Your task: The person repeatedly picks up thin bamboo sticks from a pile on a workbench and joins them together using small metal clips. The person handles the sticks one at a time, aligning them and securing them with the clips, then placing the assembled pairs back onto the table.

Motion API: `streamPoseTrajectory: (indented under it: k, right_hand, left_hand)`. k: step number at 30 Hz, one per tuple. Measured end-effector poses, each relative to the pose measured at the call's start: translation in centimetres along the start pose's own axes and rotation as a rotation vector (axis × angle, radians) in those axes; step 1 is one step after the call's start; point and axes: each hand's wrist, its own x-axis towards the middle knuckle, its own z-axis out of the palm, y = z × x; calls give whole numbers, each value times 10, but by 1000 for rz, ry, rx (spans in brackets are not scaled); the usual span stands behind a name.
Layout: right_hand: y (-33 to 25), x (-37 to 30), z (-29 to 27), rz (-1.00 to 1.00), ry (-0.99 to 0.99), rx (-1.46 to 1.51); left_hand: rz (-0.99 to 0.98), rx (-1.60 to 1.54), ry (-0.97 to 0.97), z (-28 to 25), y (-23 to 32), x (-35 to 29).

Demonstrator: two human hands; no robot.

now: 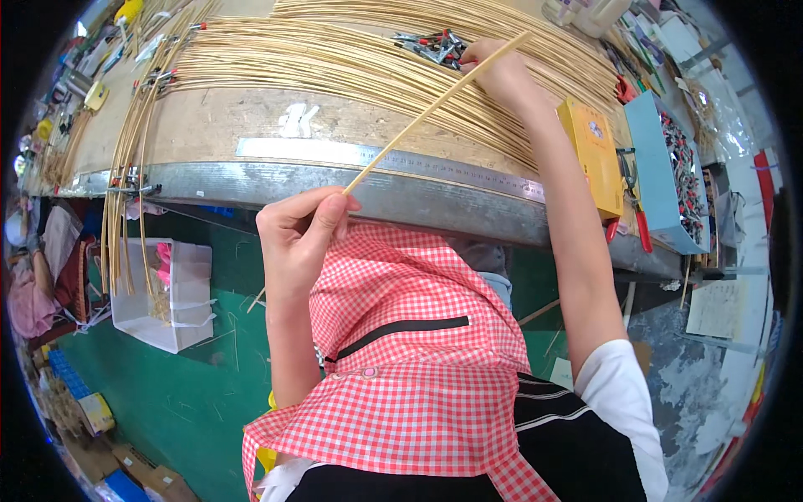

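A long, thin bamboo strip (pixel 434 112) slants up to the right over the bench. My left hand (pixel 293 238) is closed in front of the bench edge, pinching the strip's lower end between thumb and fingers. My right hand (pixel 500 77) reaches to the far side, beside a heap of small metal spring clips (pixel 431 46) with red and black tips. Its fingers are bent toward the heap, partly behind the strip's upper end; what they hold, if anything, is hidden. Many bamboo strips (pixel 309 50) lie in bundles under and around the clips.
A steel ruler (pixel 468 173) lies along the metal-edged bench. Right of it stand a yellow box (pixel 590 159), red-handled pliers (pixel 640 209) and a blue box of clips (pixel 657 180). Clamped strips (pixel 134 167) overhang the left edge above a white bin (pixel 188 293).
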Motion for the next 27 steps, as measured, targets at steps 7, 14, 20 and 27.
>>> streamPoseTrajectory:
  k: [7,14,20,27]
  right_hand:
    - [0,3,-11,142,71,60]
    - [-80,-78,-29,190,-105,871]
    - [-86,-113,-33,-67,-197,199]
    - [-104,-130,-26,71,-149,182]
  left_hand:
    - [-17,46,-8,0,0,-1]
    - [-10,20,-22,2,-4,-1]
    - [49,79,-36,10,-4,-2]
    - [123,250,-55,19,-2,-5]
